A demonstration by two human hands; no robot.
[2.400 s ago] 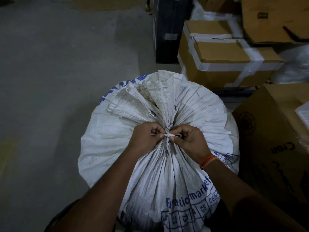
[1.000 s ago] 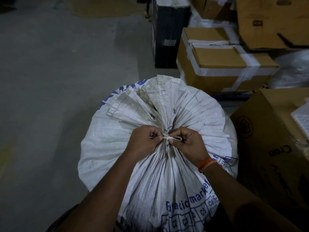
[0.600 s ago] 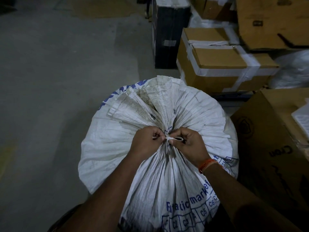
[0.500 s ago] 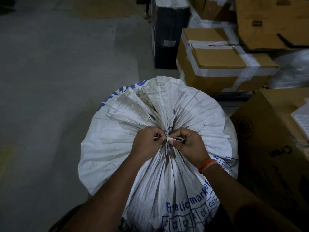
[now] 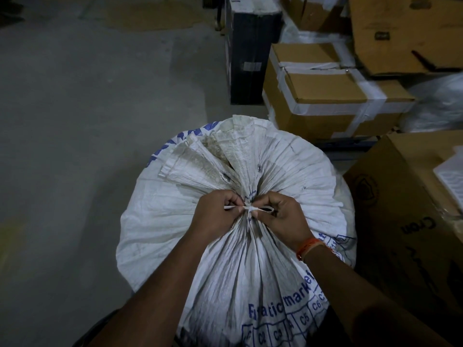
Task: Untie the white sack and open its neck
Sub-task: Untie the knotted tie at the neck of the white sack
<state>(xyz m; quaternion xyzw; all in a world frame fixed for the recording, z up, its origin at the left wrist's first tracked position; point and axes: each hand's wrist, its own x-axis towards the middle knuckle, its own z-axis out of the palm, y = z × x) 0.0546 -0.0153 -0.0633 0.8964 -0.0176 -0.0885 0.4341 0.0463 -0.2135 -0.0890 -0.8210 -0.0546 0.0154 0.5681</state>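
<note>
A full white woven sack (image 5: 295,171) with blue print stands on the floor in front of me. Its neck is gathered and bound by a thin white tie (image 5: 249,209); the loose mouth fans out beyond the knot toward the upper left. My left hand (image 5: 215,216) pinches the tie's left end with curled fingers. My right hand (image 5: 285,216), an orange band on its wrist, pinches the loop on the knot's right side. Both hands rest against the sack's pleated cloth right at the knot.
Bare concrete floor (image 5: 87,121) stretches to the left. A taped cardboard box (image 5: 325,96) and a black box (image 5: 248,58) stand behind the sack. A large brown carton (image 5: 406,209) sits close on the right, with more cartons stacked at the top right.
Both hands have stayed at the knot, working the tie. The left end of the tie shows a little longer between my left fingers than half a second ago. The neck remains gathered.
</note>
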